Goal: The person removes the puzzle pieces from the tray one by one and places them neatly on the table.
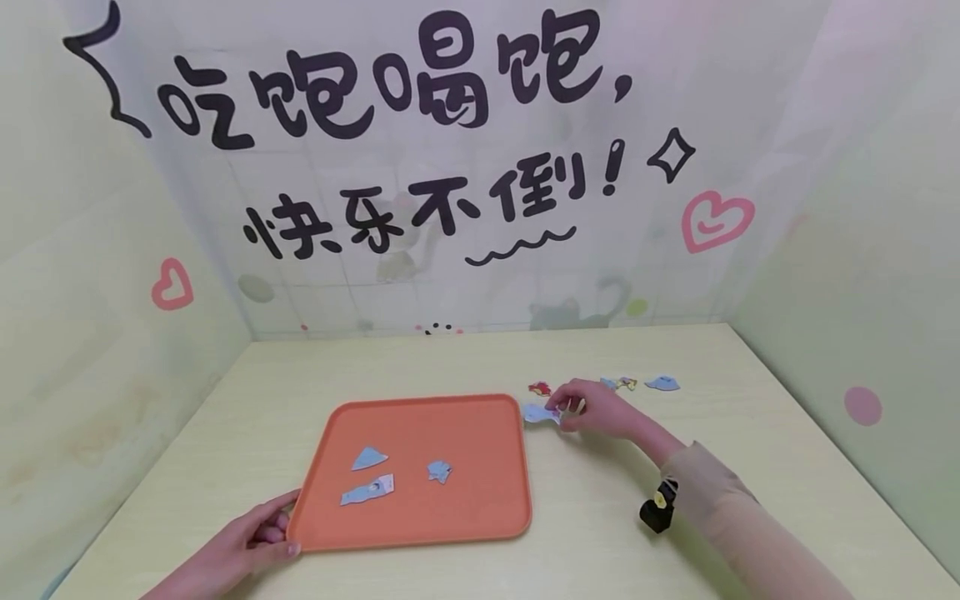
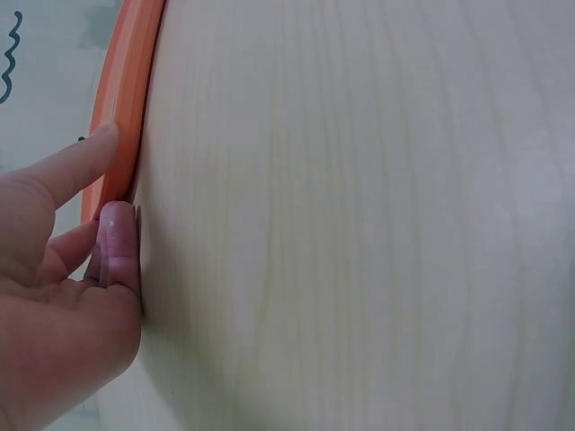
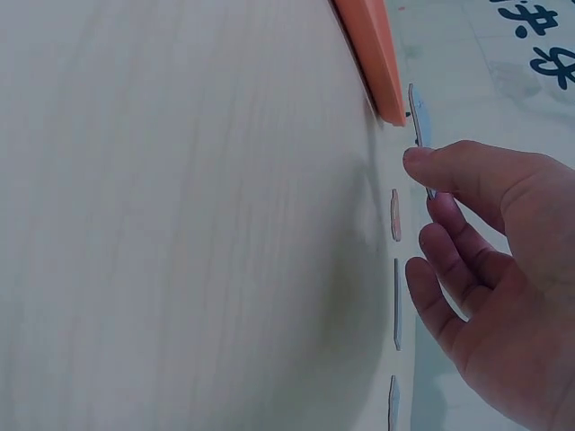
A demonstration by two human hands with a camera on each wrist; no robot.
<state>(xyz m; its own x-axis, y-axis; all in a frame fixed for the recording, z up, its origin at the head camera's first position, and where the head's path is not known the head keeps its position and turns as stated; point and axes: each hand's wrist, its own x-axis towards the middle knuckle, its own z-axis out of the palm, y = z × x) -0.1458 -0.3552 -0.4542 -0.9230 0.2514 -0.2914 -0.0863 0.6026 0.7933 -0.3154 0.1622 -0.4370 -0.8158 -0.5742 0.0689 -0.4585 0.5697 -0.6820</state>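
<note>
An orange tray [image 1: 480, 500] lies on the table, and my left hand [image 1: 251, 537] grips its near left corner. In the left wrist view the thumb [image 2: 85, 162] presses the tray's side while the other fingers curl at its edge. My right hand [image 1: 600, 408] pinches a flat light-blue cutout piece [image 1: 537, 413] between thumb and forefinger, close by the tray's right rim. The right wrist view shows this thin piece [image 3: 420, 117] edge-on, raised off the table. On the tray lie a blue triangular piece [image 1: 369, 457], a long blue piece [image 1: 367, 490] and a small jagged blue piece [image 1: 439, 472].
Beyond the right hand lie a small red piece [image 1: 539, 388], a yellow-and-red piece [image 1: 626, 383] with blue beside it, and a blue hat-shaped piece [image 1: 663, 383]. Walls with printed writing and hearts enclose the pale wooden table [image 1: 615, 517] at the back and sides.
</note>
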